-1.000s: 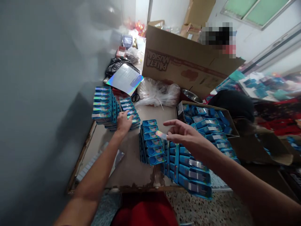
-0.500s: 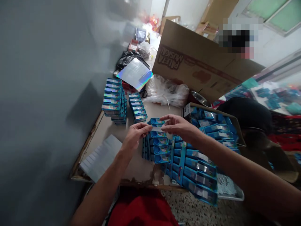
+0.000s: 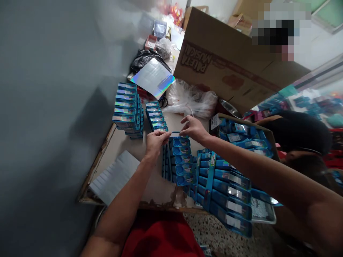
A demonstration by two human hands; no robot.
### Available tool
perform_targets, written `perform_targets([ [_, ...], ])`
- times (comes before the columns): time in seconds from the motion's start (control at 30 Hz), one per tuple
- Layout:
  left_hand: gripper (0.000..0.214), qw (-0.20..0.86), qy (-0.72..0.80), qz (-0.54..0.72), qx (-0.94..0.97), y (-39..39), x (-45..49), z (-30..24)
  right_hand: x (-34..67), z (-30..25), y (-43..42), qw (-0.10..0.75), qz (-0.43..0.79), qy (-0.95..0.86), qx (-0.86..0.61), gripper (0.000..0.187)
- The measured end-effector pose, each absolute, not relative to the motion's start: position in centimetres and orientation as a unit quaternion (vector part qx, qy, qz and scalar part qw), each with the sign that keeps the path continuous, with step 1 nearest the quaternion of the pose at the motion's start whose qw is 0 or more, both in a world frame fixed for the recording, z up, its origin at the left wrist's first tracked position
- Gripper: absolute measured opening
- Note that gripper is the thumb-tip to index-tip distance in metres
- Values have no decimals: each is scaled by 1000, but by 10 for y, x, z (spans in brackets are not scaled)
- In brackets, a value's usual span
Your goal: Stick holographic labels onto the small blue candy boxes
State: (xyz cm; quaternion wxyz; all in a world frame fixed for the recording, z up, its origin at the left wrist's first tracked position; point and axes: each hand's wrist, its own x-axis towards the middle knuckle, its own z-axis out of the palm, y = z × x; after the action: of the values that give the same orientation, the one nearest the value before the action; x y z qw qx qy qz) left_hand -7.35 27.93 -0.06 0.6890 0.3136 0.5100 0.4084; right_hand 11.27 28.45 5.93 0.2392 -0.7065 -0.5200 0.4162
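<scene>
My left hand [image 3: 159, 140] pinches one end of a small pale sticker-like strip [image 3: 175, 134] between thumb and forefinger. At the strip's other end, the thumb and a finger of my right hand [image 3: 195, 128] are closed, with another finger lifted. The strip lies over the far end of a row of blue printed cases [image 3: 182, 159] with rounded ends, partly hiding the farthest one. To the right, more blue cases with pale labels [image 3: 223, 192] are fanned out side by side, crossed by blue pieces and overhanging the table's front edge.
Stacked blue cases [image 3: 124, 103] and a shorter row [image 3: 155, 116] stand at left. White sheets [image 3: 116, 178] lie near the table corner. An open carton of blue cases [image 3: 214, 123], a plastic bag [image 3: 190, 100] and a large cardboard box [image 3: 227, 64] sit beyond. A person's dark-haired head [image 3: 300, 132] is at right.
Both hands have moved a little away from me with the strip, toward the row's far end. The person at the right has shifted slightly rightward in view.
</scene>
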Motion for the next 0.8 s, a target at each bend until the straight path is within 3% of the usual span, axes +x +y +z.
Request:
perform_targets([
  [0.17,29,705,511,391,300,280,-74,-9,111,61,284,189,348,-570,-720,52],
  [0.3,43,769,487,346,225,282,-70,-26,123,57,292,129,236,-594,-758,64],
  [0.5,57,721,557,355,210,269,-59,-57,142,43,298,78,474,-487,-730,67],
  [0.6,43,633,590,379,328,258,-97,-81,143,49,294,110,501,-476,-714,66],
  [0.7,27,421,716,317,458,244,-183,-110,146,69,298,72,479,-472,-737,63],
  [0.8,52,224,801,151,534,226,-283,-139,142,111,287,28,340,-587,-734,47],
])
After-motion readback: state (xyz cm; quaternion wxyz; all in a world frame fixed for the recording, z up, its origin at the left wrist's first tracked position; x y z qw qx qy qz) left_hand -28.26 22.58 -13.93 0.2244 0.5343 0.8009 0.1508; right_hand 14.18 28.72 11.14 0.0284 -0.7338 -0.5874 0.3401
